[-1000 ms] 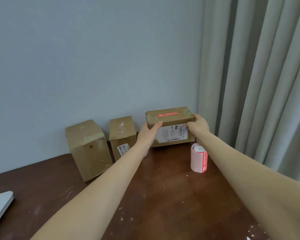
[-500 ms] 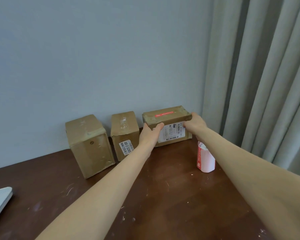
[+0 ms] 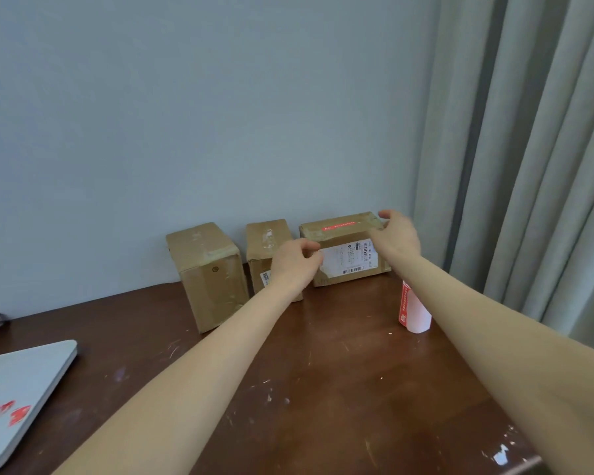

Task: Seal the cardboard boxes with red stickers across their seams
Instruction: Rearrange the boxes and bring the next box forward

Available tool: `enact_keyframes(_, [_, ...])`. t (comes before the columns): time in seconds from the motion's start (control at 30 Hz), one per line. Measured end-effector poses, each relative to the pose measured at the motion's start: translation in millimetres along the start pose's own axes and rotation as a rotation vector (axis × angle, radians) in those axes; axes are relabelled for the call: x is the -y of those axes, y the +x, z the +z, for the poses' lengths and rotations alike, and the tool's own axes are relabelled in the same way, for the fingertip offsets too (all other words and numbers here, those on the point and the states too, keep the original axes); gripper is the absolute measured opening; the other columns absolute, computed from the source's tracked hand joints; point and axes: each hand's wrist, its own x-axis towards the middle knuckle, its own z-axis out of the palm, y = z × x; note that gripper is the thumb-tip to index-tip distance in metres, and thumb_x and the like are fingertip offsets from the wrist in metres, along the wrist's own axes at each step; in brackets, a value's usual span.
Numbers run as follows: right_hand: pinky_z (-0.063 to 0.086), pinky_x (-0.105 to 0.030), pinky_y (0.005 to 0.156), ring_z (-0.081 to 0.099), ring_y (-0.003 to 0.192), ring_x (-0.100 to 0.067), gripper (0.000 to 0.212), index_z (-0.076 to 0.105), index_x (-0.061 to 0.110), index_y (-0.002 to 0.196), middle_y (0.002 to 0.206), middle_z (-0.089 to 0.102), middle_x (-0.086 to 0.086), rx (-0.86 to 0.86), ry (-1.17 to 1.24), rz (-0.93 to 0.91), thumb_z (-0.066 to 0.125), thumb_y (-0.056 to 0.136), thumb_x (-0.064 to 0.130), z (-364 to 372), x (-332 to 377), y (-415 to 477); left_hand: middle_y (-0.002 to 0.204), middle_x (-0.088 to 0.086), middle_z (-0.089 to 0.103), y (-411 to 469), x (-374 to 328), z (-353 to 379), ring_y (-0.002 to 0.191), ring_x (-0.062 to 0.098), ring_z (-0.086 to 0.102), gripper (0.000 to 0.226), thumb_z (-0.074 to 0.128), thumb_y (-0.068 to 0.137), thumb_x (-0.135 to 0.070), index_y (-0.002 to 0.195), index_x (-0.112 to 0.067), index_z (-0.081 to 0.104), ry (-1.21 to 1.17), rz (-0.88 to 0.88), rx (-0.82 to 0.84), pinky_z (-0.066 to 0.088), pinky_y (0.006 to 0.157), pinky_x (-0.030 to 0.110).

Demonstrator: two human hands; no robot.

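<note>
On the brown table [image 3: 323, 371], left hand [image 3: 297, 261] and right hand [image 3: 396, 236], loosely curled, flank the stickered box [image 3: 348, 260], grip unclear.

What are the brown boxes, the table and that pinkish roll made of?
The boxes look like matte brown cardboard, a bit creased, with shiny clear tape on the seams. The table seems to be dark varnished wood: it shines and shows scratches and pale flecks. The sticker roll looks like smooth paper, whitish with red print.
</note>
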Motion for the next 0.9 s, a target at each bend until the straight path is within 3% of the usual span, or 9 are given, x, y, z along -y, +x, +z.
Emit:
enact_keyframes(0.1, [0.048, -0.033, 0.081, 0.058, 0.099, -0.023, 0.045, 0.05, 0.02, 0.132, 0.13, 0.052, -0.006, 0.116, -0.049, -0.126, 0.058, 0.088, 0.025, 19.4, 20.8, -17.9, 0.124, -0.001, 0.056, 0.6, 17.9, -27.7, 0.123, 0.018, 0.043, 0.035, 0.046, 0.09, -0.016, 0.121, -0.021, 0.06, 0.478, 0.206, -0.175, 0.042, 0.092, 0.033])
enact_keyframes(0.17, [0.047, -0.034, 0.087, 0.056, 0.107, -0.022, 0.049, 0.049, 0.018, 0.134, 0.132, 0.05, -0.007, 0.215, -0.084, -0.201, 0.061, 0.088, 0.029, 38.0, 33.4, -33.4, 0.131, 0.002, 0.052, 2.7, 37.2, -46.1, 0.126, 0.021, 0.04, 0.042, 0.044, 0.09, -0.013, 0.131, -0.018, 0.05, 0.708, 0.205, -0.204, 0.036, 0.097, 0.034])
enact_keyframes(0.27, [0.044, -0.039, 0.098, 0.049, 0.123, -0.024, 0.061, 0.041, 0.019, 0.14, 0.142, 0.041, -0.006, 0.315, -0.14, -0.283, 0.064, 0.086, 0.036, 68.4, 47.5, -52.3, 0.137, 0.006, 0.046, -0.9, 63.5, -64.5, 0.13, 0.024, 0.037, 0.041, 0.041, 0.092, -0.013, 0.133, -0.013, 0.045, 0.87, 0.111, -0.14, 0.024, 0.111, 0.04])
enact_keyframes(0.37, [0.043, -0.044, 0.1, 0.043, 0.129, -0.029, 0.075, 0.028, 0.02, 0.147, 0.148, 0.031, -0.01, 0.393, -0.168, -0.257, 0.065, 0.085, 0.04, 94.4, 56.4, -61.4, 0.137, 0.008, 0.045, -4.9, 78.3, -76.8, 0.128, 0.026, 0.04, 0.039, 0.041, 0.092, -0.015, 0.131, -0.01, 0.048, 0.907, 0.079, -0.129, 0.02, 0.115, 0.041])
enact_keyframes(0.43, [0.044, -0.045, 0.098, 0.045, 0.127, -0.032, 0.079, 0.021, 0.018, 0.149, 0.147, 0.03, -0.013, 0.384, -0.167, -0.214, 0.064, 0.086, 0.038, 107.3, 59.8, -62.6, 0.136, 0.01, 0.046, -5.7, 80.5, -82.6, 0.127, 0.029, 0.042, 0.04, 0.042, 0.093, -0.016, 0.132, -0.009, 0.047, 0.882, 0.062, -0.152, 0.024, 0.113, 0.04])
enact_keyframes(0.53, [0.043, -0.042, 0.095, 0.047, 0.125, -0.034, 0.078, 0.015, 0.013, 0.151, 0.145, 0.035, -0.016, 0.335, -0.125, -0.162, 0.061, 0.09, 0.031, 119.0, 60.8, -60.7, 0.135, 0.011, 0.046, -6.1, 71.5, -82.2, 0.122, 0.028, 0.047, 0.042, 0.041, 0.095, -0.014, 0.136, -0.008, 0.042, 0.59, 0.091, -0.194, 0.041, 0.096, 0.038])
enact_keyframes(0.67, [0.042, -0.04, 0.094, 0.047, 0.124, -0.034, 0.078, 0.016, 0.008, 0.148, 0.139, 0.045, -0.017, 0.358, -0.026, -0.102, 0.063, 0.088, 0.024, 125.5, 55.4, -54.0, 0.137, 0.016, 0.046, 0.5, 54.8, -66.0, 0.126, 0.029, 0.043, 0.044, 0.041, 0.096, -0.014, 0.138, -0.001, 0.036, 0.295, -0.022, -0.095, 0.036, 0.099, 0.034])
enact_keyframes(0.8, [0.042, -0.04, 0.099, 0.045, 0.126, -0.028, 0.081, 0.026, 0.016, 0.146, 0.139, 0.045, -0.011, 0.401, 0.018, -0.123, 0.071, 0.08, 0.031, 120.4, 49.3, -53.5, 0.12, 0.012, 0.058, 6.4, 56.4, -56.6, 0.099, 0.024, 0.052, 0.035, 0.043, 0.097, -0.024, 0.122, -0.001, 0.051, 0.06, -0.245, -0.014, 0.038, 0.073, 0.028])
enact_keyframes(0.9, [0.041, -0.04, 0.099, 0.045, 0.126, -0.027, 0.093, 0.024, 0.02, 0.149, 0.142, 0.039, -0.009, 0.426, -0.028, -0.138, 0.075, 0.075, 0.044, 112.3, 46.2, -59.5, 0.106, 0.013, 0.063, 2.3, 58.4, -54.8, 0.092, 0.024, 0.057, 0.031, 0.044, 0.095, -0.028, 0.106, -0.003, 0.06, -0.01, -0.267, -0.019, 0.043, 0.075, 0.03])
